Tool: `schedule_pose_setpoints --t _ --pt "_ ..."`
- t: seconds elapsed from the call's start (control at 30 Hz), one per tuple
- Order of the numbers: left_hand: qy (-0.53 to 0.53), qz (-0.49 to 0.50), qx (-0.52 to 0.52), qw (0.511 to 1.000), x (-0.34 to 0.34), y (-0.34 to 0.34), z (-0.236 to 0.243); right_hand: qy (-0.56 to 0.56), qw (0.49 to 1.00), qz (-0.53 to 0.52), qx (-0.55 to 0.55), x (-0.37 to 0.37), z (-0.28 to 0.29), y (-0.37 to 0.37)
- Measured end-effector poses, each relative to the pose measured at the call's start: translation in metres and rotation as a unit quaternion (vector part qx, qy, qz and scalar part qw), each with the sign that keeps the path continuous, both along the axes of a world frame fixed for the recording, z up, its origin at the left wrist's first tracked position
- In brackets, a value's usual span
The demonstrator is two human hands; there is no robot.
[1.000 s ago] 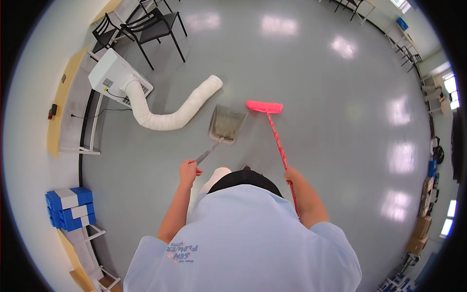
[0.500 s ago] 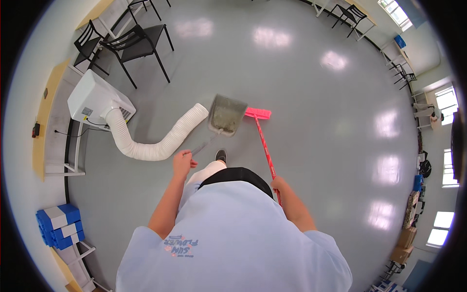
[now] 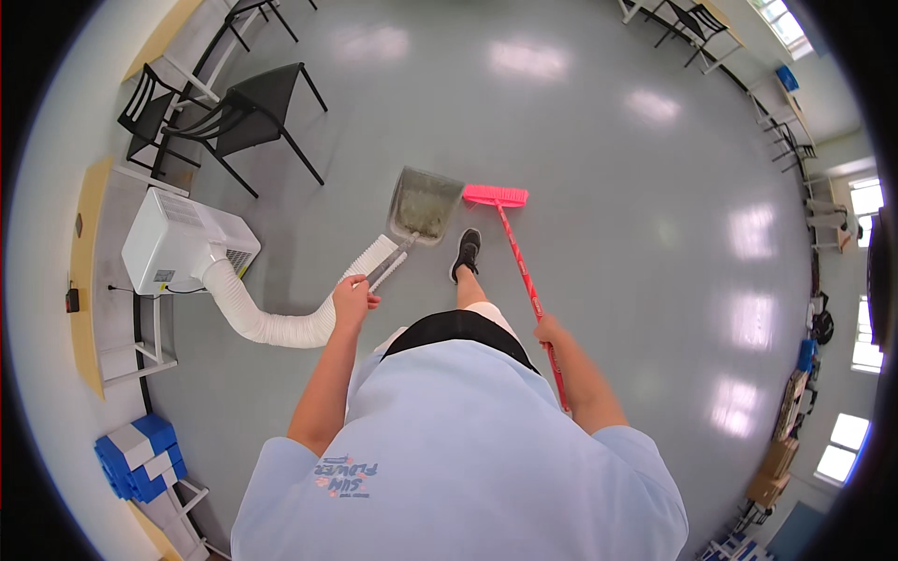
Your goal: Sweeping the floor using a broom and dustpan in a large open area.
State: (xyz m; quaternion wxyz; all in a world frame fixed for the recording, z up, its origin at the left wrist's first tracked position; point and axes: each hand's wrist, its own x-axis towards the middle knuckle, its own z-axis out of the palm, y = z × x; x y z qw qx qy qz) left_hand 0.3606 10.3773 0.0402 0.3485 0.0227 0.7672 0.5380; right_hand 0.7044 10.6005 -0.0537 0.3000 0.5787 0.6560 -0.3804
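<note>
My left hand (image 3: 353,301) is closed round the grey handle of a dustpan (image 3: 422,206). The pan's wide grey scoop sits out ahead of me, with dusty marks inside. In my right hand (image 3: 552,330) is the red stick of a broom (image 3: 520,257). Its bright pink head (image 3: 496,195) is just right of the scoop, close to its edge. My dark shoe (image 3: 469,248) is stepping forward between the dustpan and the broom stick.
To the left stands a white portable air conditioner (image 3: 187,241), its ribbed white hose (image 3: 281,327) curving toward the dustpan handle. Beyond it are black chairs (image 3: 257,112) and wall tables. Blue and white bundles (image 3: 145,456) lie lower left. Boxes (image 3: 774,463) line the right wall.
I have stepped forward, and a shoe now shows further ahead. The air conditioner and its hose appear nearer. Dustpan and broom have moved along with me, still held in my hands.
</note>
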Motion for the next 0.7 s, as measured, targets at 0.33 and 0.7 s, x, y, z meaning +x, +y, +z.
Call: schedule_pose_setpoints --t 0.33,0.7 --pt "-0.05 0.095 -0.045 0.993 -0.068 0.099 0.003 -0.018 0.977 0.205 0.053 -0.151 0.0 0.232" --pt "-0.051 0.266 -0.093 0.958 -0.087 0.09 0.108 -0.006 0.903 0.413 0.118 -0.337 0.077 0.378"
